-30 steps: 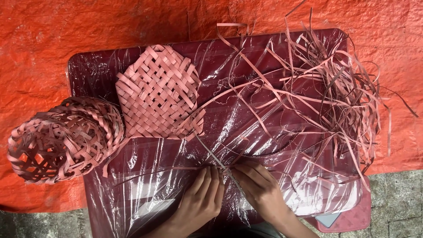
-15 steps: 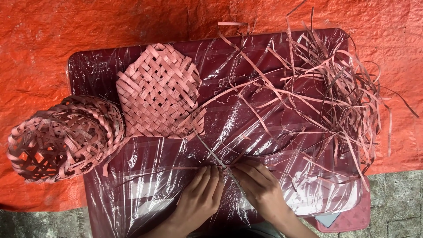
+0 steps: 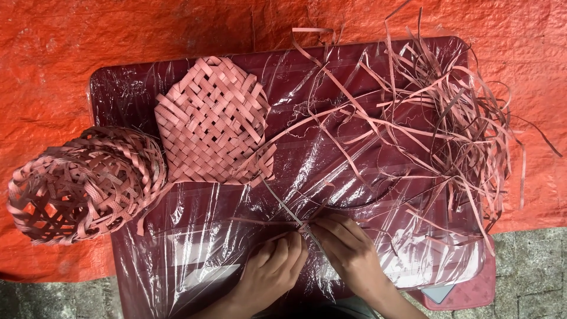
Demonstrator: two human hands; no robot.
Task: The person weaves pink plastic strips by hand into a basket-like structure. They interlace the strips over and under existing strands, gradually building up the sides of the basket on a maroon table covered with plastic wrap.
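Observation:
My left hand (image 3: 269, 272) and my right hand (image 3: 348, 251) meet at the near edge of a dark red table (image 3: 124, 94) wrapped in clear plastic film. Both pinch thin pink strips (image 3: 283, 210) where they cross at my fingertips. One strip runs up and left from there toward a flat woven pink mat (image 3: 212, 121) lying at the table's middle left. A big loose tangle of pink strips (image 3: 449, 124) covers the right half of the table.
An open-weave pink basket (image 3: 82, 183) lies on its side over the table's left edge. An orange tarp (image 3: 88, 35) covers the ground around the table. Grey paving (image 3: 531, 272) shows at the bottom right, with a white card (image 3: 440, 292) at the table's corner.
My hands have shifted slightly on the crossing strips; the fingers have curled tighter around them. The mat, the basket and the pile have not moved.

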